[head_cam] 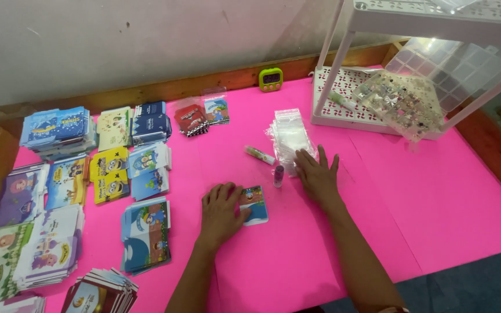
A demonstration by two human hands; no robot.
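Surface: pink counter (378,191) is seen, wooden-edged.
Landmark: small blue card (254,204), its long axis running away from the person.
Left hand (220,213): laid flat, fingers (222,191) loosely spread, touching the card's left edge; nothing is pinched.
Right hand (318,175): right of the card, fingers spread on clear bags (290,134).
Vial (278,175): stands between card and right hand.
Card stacks (111,168): left of the card.

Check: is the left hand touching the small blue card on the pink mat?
Touching. The head view shows the left hand lying flat with its fingers overlapping the left edge of the small blue card.
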